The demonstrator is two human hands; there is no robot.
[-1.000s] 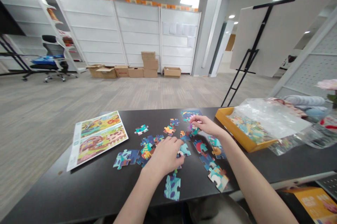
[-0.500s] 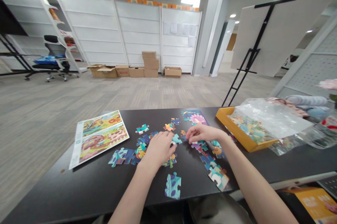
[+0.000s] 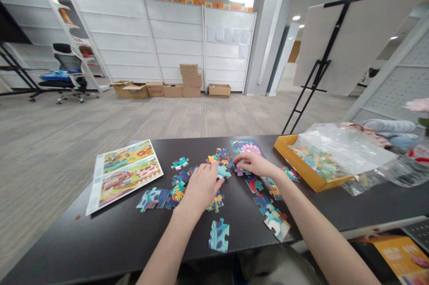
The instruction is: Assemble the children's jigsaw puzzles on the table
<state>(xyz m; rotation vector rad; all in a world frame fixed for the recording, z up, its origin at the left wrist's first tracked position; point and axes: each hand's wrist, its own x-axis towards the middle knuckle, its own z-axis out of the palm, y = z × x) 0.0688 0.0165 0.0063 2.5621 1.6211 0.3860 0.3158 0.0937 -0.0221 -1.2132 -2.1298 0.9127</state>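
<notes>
My left hand (image 3: 203, 186) rests low over the puzzle pieces, its thumb and fingertips closed at the edge of a light-teal puzzle piece (image 3: 224, 171). To the right, my right hand (image 3: 255, 164) has its fingers curled down on a purple puzzle piece (image 3: 240, 171), partly hidden beneath them. Small orange and dark-blue pieces (image 3: 221, 152) lie just beyond both hands. A joined group of blue pieces (image 3: 154, 199) extends left from under my left hand. Below the hands, a teal piece with purple spots (image 3: 219, 235) lies alone. A strip of pieces (image 3: 264, 203) runs beside my right forearm.
On the black table (image 3: 134, 240), a picture sheet (image 3: 125, 175) lies at the left. A purple-and-blue picture card (image 3: 246, 145) is at the far edge. At the right stands a yellow box (image 3: 310, 171) holding pieces and clear plastic (image 3: 348, 148). An easel board (image 3: 338, 48) stands beyond.
My right hand has moved slightly away and left, with the purple piece shifting the same way. A red-and-blue piece now shows near it. My left hand stays almost in place.
</notes>
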